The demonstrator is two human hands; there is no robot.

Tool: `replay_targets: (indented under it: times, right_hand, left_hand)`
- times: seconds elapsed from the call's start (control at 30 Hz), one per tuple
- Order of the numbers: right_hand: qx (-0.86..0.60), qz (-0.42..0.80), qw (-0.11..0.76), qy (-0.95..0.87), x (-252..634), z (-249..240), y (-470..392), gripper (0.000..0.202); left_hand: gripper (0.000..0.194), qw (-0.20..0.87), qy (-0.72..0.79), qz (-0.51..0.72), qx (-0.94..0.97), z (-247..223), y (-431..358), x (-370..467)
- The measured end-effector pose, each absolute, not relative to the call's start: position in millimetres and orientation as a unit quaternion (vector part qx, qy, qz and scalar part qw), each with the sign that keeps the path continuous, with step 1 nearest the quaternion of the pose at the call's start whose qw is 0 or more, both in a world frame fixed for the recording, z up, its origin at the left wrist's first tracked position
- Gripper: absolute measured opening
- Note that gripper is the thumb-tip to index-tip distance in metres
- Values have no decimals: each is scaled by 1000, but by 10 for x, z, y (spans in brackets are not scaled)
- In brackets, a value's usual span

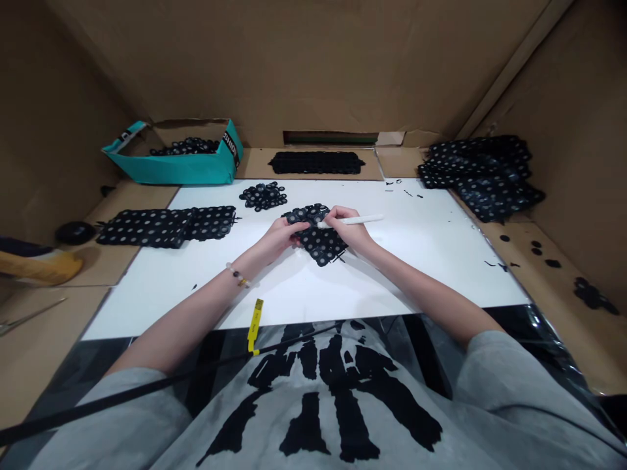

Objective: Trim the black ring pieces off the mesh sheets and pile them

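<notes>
Black sheet of pale-dotted round pieces [321, 243] between 2 hands, above white-topped desk [313, 287]. Left hand [284, 236] pinches its left edge, thumb on top. Right hand [350, 228] grips slim white pen-like tool [362, 220], tip at sheet. Loose black disc pile [263, 195] near, beyond left hand. Bare white surface right of right hand, up to cardboard border [548, 287].

I count two hands [280, 236], one pen [365, 219], one held sheet [322, 251], one bracelet [238, 275], one teal box [181, 168], one yellow tag [255, 320], one loose disc heap [263, 196]; sheets in right-side pile [482, 176] overlap, uncountable.
</notes>
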State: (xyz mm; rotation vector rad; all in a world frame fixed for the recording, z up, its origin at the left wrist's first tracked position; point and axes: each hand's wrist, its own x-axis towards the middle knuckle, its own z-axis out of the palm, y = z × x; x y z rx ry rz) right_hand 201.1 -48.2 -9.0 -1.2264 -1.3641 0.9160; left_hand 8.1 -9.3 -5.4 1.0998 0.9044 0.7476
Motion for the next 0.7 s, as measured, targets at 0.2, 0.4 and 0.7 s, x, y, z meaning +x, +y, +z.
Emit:
replay_targets:
  times: [0.2, 0.4, 0.7]
  right_hand:
    - [-514, 314, 508, -615, 1926, -57, -568, 17]
    - [-527, 275, 483, -642, 1885, -100, -573, 20]
    - [-519, 339, 504, -602, 1975, -110, -483, 20]
  left_hand:
    - [26, 698, 407, 350, 474, -36, -102, 88]
    - [31, 703, 390, 333, 492, -77, -76, 70]
    - [31, 700, 365, 308, 532, -70, -50, 48]
